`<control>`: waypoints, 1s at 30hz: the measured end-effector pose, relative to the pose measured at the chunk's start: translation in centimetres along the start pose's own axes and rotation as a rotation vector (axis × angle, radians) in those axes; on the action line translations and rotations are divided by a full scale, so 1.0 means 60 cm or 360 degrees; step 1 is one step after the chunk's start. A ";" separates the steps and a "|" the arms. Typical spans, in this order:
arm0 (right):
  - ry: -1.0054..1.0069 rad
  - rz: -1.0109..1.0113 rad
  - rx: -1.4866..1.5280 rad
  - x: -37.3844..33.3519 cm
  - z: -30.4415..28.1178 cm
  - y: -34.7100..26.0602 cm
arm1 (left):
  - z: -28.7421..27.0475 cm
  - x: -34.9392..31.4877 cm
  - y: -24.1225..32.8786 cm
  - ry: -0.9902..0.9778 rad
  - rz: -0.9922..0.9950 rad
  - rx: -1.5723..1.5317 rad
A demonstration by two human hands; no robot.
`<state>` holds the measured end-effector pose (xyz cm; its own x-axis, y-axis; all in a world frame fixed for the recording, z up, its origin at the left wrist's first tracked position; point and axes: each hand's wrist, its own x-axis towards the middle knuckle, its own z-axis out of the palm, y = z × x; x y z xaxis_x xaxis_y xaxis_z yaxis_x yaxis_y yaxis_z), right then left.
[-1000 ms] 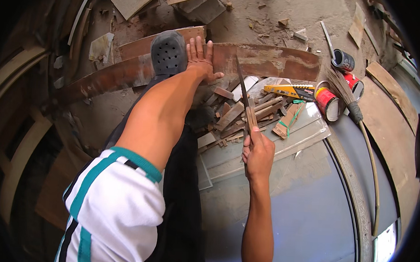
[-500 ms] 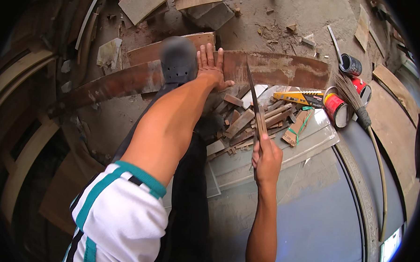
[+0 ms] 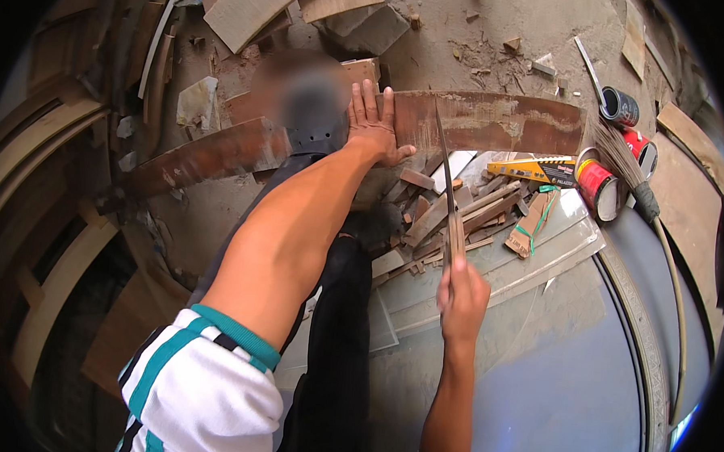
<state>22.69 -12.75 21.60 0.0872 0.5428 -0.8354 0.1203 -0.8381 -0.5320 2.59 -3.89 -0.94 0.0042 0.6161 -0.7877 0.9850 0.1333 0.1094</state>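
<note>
Your board (image 3: 504,123) is long, flat and red-brown, with pale, scratchy patches where the top looks worn. It lies across the floor in front of you, and it looks bent like a bow in this round view. Your left hand (image 3: 372,135) lies flat on it, fingers a bit spread, just beside your dark shoe (image 3: 316,135), which is on the board too. Your right hand (image 3: 464,299) is wrapped around the handle of a saw (image 3: 449,185), and the tip of its thin, dark blade is at the board.

The floor (image 3: 540,36) is brown and dusty. A big gray sheet (image 3: 533,387) lies on your right side. You have one board under your hand, one saw, three cans (image 3: 595,188), one broom (image 3: 644,198), one yellow-and-black box (image 3: 534,169) and a messy heap of wood bits (image 3: 484,211), too many to count.
</note>
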 end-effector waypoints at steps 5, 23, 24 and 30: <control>0.0108 -0.0690 -0.0251 0.162 -0.013 0.105 | -0.001 0.004 0.027 -0.0026 0.0062 -0.0004; 0.0020 -0.0498 -0.0009 0.215 0.009 0.127 | -0.009 0.000 0.038 -0.0069 -0.0014 0.0137; 0.0065 -0.0450 -0.0060 0.207 0.017 0.099 | -0.008 0.010 0.031 -0.0058 -0.0025 0.0158; 0.0087 -0.0215 -0.0198 -0.013 -0.027 0.069 | 0.013 0.010 0.002 0.0018 -0.0048 0.0167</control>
<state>24.75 -16.54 20.26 0.1152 0.6549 -0.7469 0.2554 -0.7461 -0.6149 2.86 -4.09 -1.88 -0.0274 0.6220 -0.7825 0.9973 0.0701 0.0209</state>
